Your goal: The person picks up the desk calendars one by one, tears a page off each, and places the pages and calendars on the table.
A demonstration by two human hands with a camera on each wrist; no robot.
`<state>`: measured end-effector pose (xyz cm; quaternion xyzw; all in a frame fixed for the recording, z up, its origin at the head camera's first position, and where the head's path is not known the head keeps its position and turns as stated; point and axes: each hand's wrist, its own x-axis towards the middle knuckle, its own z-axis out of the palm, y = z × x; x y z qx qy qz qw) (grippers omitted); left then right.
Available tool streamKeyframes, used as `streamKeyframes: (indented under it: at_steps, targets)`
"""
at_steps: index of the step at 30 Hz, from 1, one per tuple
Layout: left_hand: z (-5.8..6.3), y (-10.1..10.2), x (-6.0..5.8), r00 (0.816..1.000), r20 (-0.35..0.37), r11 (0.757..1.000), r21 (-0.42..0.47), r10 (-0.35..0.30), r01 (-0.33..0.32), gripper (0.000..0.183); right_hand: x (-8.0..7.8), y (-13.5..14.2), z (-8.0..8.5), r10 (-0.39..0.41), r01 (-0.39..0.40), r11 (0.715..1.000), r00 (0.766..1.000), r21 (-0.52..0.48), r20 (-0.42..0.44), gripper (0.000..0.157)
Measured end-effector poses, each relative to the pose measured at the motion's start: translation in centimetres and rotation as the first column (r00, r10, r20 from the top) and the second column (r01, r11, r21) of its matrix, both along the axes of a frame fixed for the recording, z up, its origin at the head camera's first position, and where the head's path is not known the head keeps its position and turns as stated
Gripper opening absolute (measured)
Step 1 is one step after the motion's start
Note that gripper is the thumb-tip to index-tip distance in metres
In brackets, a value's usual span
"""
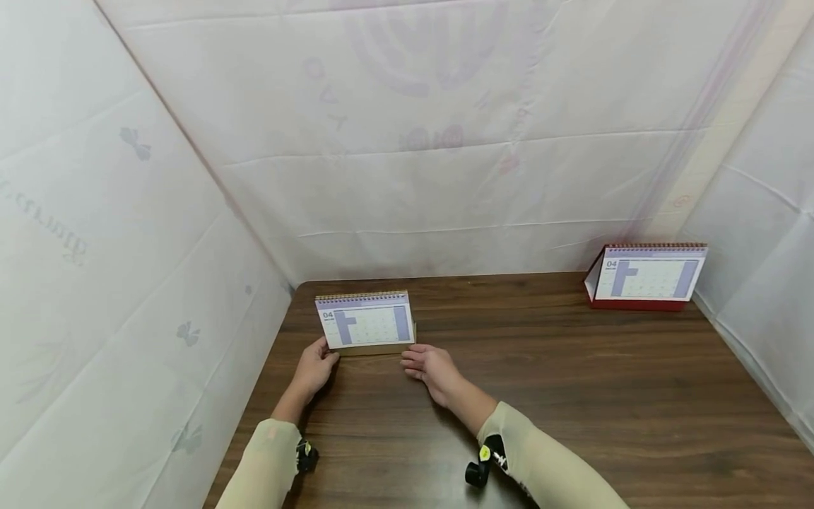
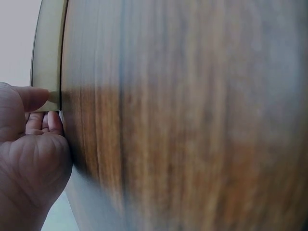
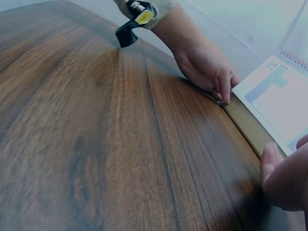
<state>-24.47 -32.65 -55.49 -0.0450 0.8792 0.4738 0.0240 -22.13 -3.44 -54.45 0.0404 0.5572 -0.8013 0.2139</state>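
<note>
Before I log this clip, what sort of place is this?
Probably a makeshift recording booth, though I can't be certain: pale printed sheeting hangs on three sides of a wooden table, and small black wrist cameras are being worn.

The left calendar [image 1: 374,326], cropped in the right wrist view, is mostly illegible.

A grip could pass easily across the wide bare stretch of worktop [image 1: 547,382] between the gold-based calendar [image 1: 365,324] and the red-based calendar [image 1: 651,274]. The left grip [image 1: 314,369] and right grip [image 1: 436,372] crowd the former's lower corners, and a hanging sheet [image 1: 407,205] rises as a barrier along the far edge.
</note>
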Motion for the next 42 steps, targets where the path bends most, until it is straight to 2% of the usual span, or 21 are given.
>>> streamKeyframes:
  at_steps: [5, 11, 17, 29, 42]
  targets:
    - [-0.05, 0.17, 0.06, 1.000, 0.010, 1.000, 0.006, -0.003, 0.003, 0.050, -0.10, 0.30, -0.03, 0.026, -0.023, 0.996, 0.999, -0.085, 0.026, 0.048]
    - [-0.05, 0.18, 0.07, 1.000, 0.012, 1.000, 0.011, -0.003, 0.002, 0.049, 0.04, 0.56, -0.06, -0.034, 0.038, 0.995, 0.998, -0.097, 0.052, 0.048]
    - [-0.01, 0.05, 0.11, 1.000, 0.011, 1.000, 0.012, 0.005, -0.005, 0.049, 0.07, 0.55, 0.07, -0.081, 0.086, 0.992, 0.995, -0.096, 0.061, 0.047]
    - [0.01, 0.00, -0.05, 1.000, 0.006, 1.000, 0.021, -0.004, 0.004, 0.047, -0.05, 0.52, 0.16, -0.079, 0.081, 0.996, 0.996, -0.044, 0.041, 0.047]
    - [-0.12, 0.08, -0.17, 1.000, -0.009, 1.000, 0.009, 0.000, 0.000, 0.047, -0.17, 0.42, -0.14, -0.101, 0.103, 0.994, 0.994, -0.041, 0.046, 0.047]
